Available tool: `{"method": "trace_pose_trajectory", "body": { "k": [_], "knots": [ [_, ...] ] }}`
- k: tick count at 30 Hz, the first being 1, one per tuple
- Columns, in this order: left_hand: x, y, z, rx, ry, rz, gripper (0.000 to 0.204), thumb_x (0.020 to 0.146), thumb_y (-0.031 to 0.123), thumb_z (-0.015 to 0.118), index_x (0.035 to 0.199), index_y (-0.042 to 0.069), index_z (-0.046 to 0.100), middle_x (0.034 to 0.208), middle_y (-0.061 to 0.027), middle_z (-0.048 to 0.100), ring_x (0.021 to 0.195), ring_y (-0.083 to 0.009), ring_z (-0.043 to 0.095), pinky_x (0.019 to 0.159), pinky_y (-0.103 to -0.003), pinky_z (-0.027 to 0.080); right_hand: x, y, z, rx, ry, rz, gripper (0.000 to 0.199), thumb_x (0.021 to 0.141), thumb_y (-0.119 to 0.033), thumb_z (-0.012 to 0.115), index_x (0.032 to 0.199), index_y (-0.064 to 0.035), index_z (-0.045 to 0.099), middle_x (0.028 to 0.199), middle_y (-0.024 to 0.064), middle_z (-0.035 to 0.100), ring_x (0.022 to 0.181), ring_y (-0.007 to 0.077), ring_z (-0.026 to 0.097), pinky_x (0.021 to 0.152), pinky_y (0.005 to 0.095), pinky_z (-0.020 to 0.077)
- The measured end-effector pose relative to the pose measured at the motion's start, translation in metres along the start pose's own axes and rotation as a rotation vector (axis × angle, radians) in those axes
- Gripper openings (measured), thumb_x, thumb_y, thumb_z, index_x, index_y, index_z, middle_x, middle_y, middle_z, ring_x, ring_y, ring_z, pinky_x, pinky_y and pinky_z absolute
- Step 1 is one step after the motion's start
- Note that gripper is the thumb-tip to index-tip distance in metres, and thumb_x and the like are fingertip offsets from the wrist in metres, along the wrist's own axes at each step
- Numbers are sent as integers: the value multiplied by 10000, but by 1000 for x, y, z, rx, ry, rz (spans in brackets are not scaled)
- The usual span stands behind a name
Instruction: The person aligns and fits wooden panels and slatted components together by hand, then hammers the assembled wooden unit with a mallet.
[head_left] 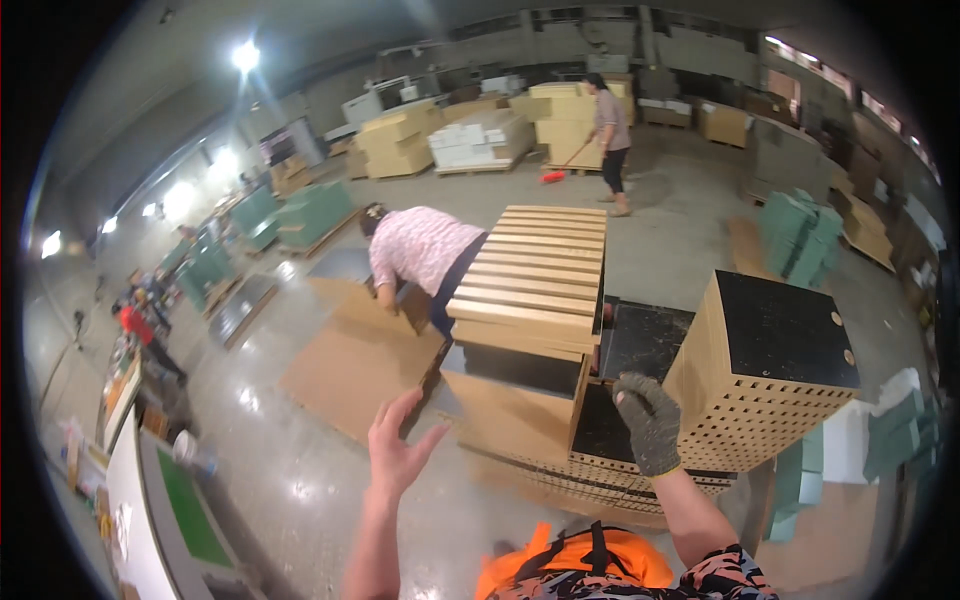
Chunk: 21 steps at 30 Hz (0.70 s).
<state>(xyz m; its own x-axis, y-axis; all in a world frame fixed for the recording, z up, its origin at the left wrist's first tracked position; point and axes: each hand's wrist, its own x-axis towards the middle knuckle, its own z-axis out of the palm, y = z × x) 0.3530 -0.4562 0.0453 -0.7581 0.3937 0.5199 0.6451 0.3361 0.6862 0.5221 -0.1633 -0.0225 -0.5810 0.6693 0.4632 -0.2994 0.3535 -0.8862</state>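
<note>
A: Where is the stack (528, 280), and how should it handle?

B: Ahead of the person, just beyond the hands, atop a tan block (520, 415). Judged by eye: stiff, heavy as a whole, light by the single strip. Loose strips could slide over one another.

A: Recommended hold?

B: Under the outer ends, a palm per side, few strips at once; corners look liable to chip. The block's dark top may prove slippery.

A: Appearance?

B: Pale, straight strips in rows, darker bands between; near edge slightly uneven.

A: Hands?

B: Left hand (397, 442), bare: fingers spread, holding nothing. Right hand (650, 425), gloved: fingers bent, seen against the black panels (600, 428); whether they grip anything, I cannot tell.

A: Surroundings?

B: Right side: a perforated block (765, 375), black-topped. Beyond the stack, leftward: a stooping person (428, 245) at a brown sheet (365, 345). Farther off: a standing person (612, 135) with a red broom (553, 177).
</note>
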Motion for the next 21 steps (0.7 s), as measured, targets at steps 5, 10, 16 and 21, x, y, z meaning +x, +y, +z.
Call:
{"method": "trace_pose_trajectory", "body": {
  "k": [5,10,16,21],
  "knots": [
    [112,-12,38,150,-104,536,562,697,167,808,1208,75,593,1247,-150,539,1125,-321,531,929,-402,465,40,-11,23,51,265,88,210,878,-95,663,1070,-14,634,977,36,632,850,97,567,776,246,475],
    [161,-5,80,450,-254,695,743,703,381,790,1350,168,494,1419,-161,411,1278,-455,361,1070,-521,310,97,-4,35,242,377,371,328,836,-195,733,1095,-27,624,985,21,629,863,110,577,786,269,482],
    [162,-27,108,484,-246,743,674,686,369,786,1286,160,560,1314,-128,540,1223,-414,455,1009,-504,354,133,30,46,219,266,287,298,846,-245,716,1046,-37,642,967,21,634,904,112,563,821,277,461],
    [147,-27,114,438,-45,776,538,630,152,790,1144,111,637,1114,-94,656,1097,-347,574,961,-476,404,133,52,60,167,266,254,322,897,-307,644,1034,-15,650,964,61,643,897,134,555,849,300,443]
  ]
}}
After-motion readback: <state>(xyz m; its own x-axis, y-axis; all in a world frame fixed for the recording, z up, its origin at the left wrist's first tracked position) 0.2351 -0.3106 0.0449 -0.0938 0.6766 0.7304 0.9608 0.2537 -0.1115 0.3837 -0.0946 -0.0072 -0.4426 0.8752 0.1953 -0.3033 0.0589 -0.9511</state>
